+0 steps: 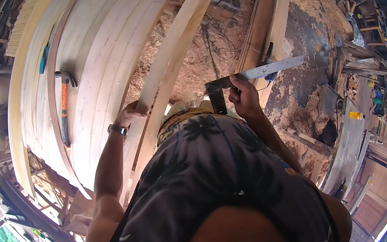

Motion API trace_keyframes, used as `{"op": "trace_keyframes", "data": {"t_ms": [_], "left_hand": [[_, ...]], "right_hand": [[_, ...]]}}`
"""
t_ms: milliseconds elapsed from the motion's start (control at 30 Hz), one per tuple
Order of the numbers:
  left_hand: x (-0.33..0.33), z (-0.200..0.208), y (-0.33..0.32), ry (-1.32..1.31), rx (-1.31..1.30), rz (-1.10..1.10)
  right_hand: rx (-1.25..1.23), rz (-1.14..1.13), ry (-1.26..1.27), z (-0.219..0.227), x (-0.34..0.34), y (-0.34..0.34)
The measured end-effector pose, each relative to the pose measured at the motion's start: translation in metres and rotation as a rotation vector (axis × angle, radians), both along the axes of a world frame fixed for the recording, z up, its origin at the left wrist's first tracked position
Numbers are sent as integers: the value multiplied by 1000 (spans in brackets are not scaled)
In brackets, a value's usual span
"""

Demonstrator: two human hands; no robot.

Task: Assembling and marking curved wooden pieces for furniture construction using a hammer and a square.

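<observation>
My left hand (131, 114), with a dark watch on its wrist, is closed round the left edge of a long pale plank (163, 57). The plank slants from the upper middle down to my left side, and a second board edge lies along its right. In front of my right hip, my right hand (245, 96) grips a try square (276, 67). Its dark stock points down and its metal blade stretches out to the right. Nearby on the left, a claw hammer (65, 108) with an orange and black handle lies on joined pale boards (103, 59).
A thin curved brown strip (52, 92) and a teal tool (44, 59) rest on the boards. Long brown planks (257, 14) lie beyond the square, near a dark tool (268, 52). Wood shavings (309, 6) cover much of the floor. A cluttered bench (355, 120) stands at right.
</observation>
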State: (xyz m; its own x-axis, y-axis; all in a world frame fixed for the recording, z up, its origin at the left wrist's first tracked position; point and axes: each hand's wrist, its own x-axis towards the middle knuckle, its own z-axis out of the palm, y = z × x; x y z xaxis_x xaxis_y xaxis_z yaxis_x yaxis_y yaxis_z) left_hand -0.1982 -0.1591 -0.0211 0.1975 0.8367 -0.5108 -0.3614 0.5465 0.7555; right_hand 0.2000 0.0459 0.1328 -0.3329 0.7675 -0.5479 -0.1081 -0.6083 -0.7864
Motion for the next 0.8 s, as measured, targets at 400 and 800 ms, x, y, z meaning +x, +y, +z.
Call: {"op": "trace_keyframes", "data": {"t_ms": [400,800], "left_hand": [[25,-5,0,37,-9,87],[18,-48,31,198,-59,-76]], "right_hand": [[-129,-114,49,-3,-19,0],[-98,-37,52,-9,-24,3]]}}
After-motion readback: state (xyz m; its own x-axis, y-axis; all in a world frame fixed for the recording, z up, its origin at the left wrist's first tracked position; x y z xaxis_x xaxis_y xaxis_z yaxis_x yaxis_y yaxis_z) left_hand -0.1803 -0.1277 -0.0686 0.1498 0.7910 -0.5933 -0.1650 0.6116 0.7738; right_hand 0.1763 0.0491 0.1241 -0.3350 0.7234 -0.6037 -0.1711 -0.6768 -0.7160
